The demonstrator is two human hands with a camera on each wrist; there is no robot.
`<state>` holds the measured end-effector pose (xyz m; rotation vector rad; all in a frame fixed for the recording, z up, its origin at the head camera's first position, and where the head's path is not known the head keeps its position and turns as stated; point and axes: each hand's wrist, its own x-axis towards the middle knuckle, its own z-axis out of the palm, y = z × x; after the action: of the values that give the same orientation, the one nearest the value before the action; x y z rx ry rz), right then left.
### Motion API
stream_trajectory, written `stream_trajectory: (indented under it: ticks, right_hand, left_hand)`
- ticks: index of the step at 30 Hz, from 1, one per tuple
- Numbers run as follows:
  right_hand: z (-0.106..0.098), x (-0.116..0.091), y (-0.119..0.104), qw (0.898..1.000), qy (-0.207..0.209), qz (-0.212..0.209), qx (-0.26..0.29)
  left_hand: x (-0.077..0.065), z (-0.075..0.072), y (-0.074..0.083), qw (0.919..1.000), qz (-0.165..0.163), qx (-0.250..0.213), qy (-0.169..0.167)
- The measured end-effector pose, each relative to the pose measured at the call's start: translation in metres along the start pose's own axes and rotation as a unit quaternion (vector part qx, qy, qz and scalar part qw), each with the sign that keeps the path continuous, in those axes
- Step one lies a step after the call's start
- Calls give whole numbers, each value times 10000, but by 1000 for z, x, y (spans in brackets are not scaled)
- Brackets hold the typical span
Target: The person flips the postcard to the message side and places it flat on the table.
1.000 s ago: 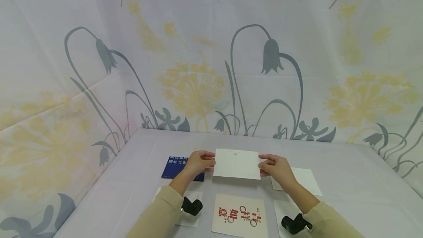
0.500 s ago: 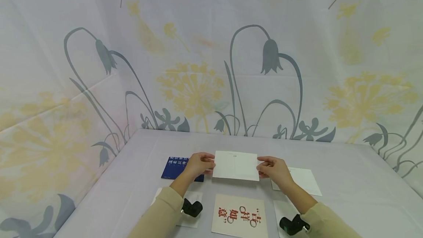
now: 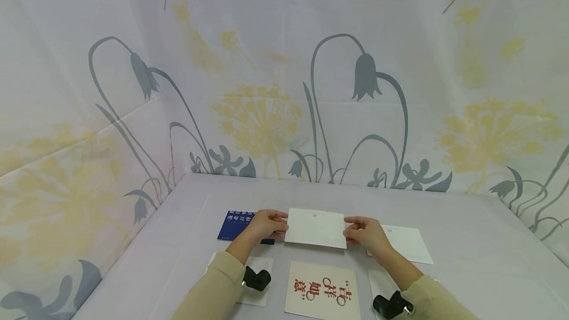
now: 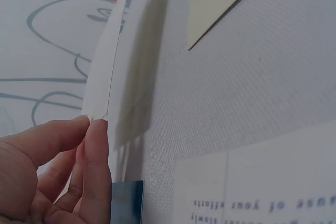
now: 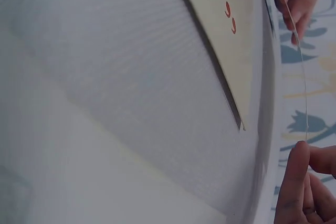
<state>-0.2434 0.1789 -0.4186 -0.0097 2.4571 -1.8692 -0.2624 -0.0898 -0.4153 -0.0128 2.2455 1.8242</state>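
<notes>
A white card point(image 3: 315, 228) with a small mark near its top edge hangs just above the table, tilted, its shadow below it in the left wrist view. My left hand point(image 3: 265, 225) pinches its left edge between thumb and fingers. On the opposite edge my right hand point(image 3: 368, 233) pinches it the same way; in the right wrist view the card point(image 5: 305, 93) shows nearly edge-on. Partly behind the left hand lies a dark blue card point(image 3: 233, 226) with white characters. A white card point(image 3: 409, 245) lies flat beside the right hand, its left part covered.
A cream card point(image 3: 322, 290) with red characters lies in front of the held card. Printed white card point(image 3: 258, 295) is partly under the left forearm, another white card point(image 3: 378, 285) under the right. A flower-patterned cloth point(image 3: 284, 88) rises behind the table point(image 3: 480, 241).
Both hands have brought the white card slightly lower and nearer, keeping their pinch on its edges. The cards on the table have stayed in place.
</notes>
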Motion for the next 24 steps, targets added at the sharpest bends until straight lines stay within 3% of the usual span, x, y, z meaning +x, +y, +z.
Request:
stream_trajectory:
  ticks: [12,24]
  right_hand:
    - [3,-1,5,9992,27,253,-303]
    - [2,-1,6,9983,-137,363,-431]
  left_hand:
    - [0,-1,-4,9994,-313,-17,-114]
    - [-1,-3,-4,9995,-274,20,-164]
